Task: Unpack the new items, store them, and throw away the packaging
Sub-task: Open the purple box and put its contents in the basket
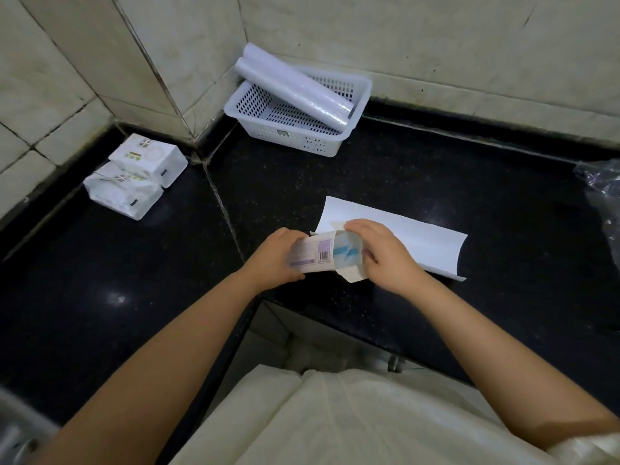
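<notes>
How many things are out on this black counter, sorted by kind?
Rolls in the basket: 2
Basket: 1
White wrapped packs: 2
Box held in both hands: 1
Curled white sheet: 1
Clear plastic wrap: 1
Total: 8

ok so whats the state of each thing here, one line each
carton: held in both hands, end flap open, blue contents showing
left hand: gripping the carton
right hand: at the open end
basket: upright, two rolls across it
rolls: still wrapped
white packs: two, sealed, side by side
white sheet: curled, on counter
</notes>
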A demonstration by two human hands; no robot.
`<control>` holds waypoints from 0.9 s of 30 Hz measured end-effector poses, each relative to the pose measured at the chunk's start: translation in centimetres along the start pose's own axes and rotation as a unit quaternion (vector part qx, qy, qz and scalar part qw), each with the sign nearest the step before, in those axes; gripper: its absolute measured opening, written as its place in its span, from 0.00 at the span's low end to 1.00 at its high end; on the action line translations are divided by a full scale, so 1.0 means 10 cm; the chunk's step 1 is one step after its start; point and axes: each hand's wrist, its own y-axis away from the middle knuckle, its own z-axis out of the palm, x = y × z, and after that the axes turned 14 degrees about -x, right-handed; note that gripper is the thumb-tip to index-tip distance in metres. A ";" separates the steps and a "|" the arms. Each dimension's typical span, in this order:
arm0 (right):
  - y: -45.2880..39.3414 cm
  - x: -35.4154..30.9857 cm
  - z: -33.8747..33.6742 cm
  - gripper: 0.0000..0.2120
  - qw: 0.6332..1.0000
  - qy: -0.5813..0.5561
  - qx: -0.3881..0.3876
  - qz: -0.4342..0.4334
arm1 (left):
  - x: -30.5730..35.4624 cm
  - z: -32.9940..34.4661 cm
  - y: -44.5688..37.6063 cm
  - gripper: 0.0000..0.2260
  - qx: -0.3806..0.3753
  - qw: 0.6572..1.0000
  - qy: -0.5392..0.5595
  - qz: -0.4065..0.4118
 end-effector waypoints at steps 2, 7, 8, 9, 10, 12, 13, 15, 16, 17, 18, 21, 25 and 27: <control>-0.02 0.01 -0.02 0.23 1.000 0.005 -0.015 -0.002 | 0.02 0.00 0.00 0.30 -0.001 1.000 0.003 0.003; 0.08 0.08 -0.03 0.22 1.000 0.010 -0.017 0.000 | 0.07 0.01 0.02 0.29 -0.025 0.999 -0.019 0.025; 0.13 0.08 -0.08 0.21 0.999 0.028 0.005 -0.025 | 0.08 0.01 0.03 0.30 -0.026 0.999 -0.021 0.027; 0.18 0.07 -0.13 0.19 0.996 0.062 0.027 -0.062 | 0.08 0.01 0.04 0.30 -0.026 0.999 -0.021 0.025; 0.22 0.08 -0.17 0.16 0.988 0.107 0.043 -0.102 | 0.07 0.01 0.04 0.29 -0.024 0.999 -0.018 0.022; 0.28 0.10 -0.23 0.13 0.963 0.216 0.049 -0.156 | 0.07 0.00 0.04 0.29 -0.020 1.000 -0.010 0.015; 0.28 0.09 -0.25 0.15 0.954 0.254 0.020 -0.160 | 0.08 -0.01 0.03 0.29 -0.022 1.000 -0.011 0.013; 0.24 0.04 -0.25 0.22 0.951 0.287 -0.061 -0.096 | 0.09 -0.01 0.02 0.29 -0.030 0.999 -0.021 0.018; 0.20 0.04 -0.23 0.25 0.944 0.308 -0.095 -0.067 | 0.10 -0.01 0.02 0.29 -0.033 0.999 -0.023 0.020; 0.17 0.03 -0.20 0.27 0.937 0.327 -0.114 -0.051 | 0.10 -0.01 0.02 0.29 -0.033 0.999 -0.021 0.021; 0.13 0.01 -0.18 0.27 0.929 0.344 -0.125 -0.049 | 0.10 -0.01 0.02 0.29 -0.033 0.999 -0.019 0.021; 0.04 -0.04 -0.18 0.23 0.931 0.321 -0.166 -0.058 | 0.10 -0.02 0.03 0.28 -0.035 0.999 -0.019 0.026; -0.03 -0.04 -0.21 0.22 0.946 0.241 -0.208 -0.063 | 0.07 -0.03 0.03 0.29 -0.032 0.999 -0.005 0.022; -0.05 -0.03 -0.18 0.23 0.948 0.242 -0.196 -0.069 | 0.05 -0.03 0.03 0.28 -0.039 0.999 -0.003 0.016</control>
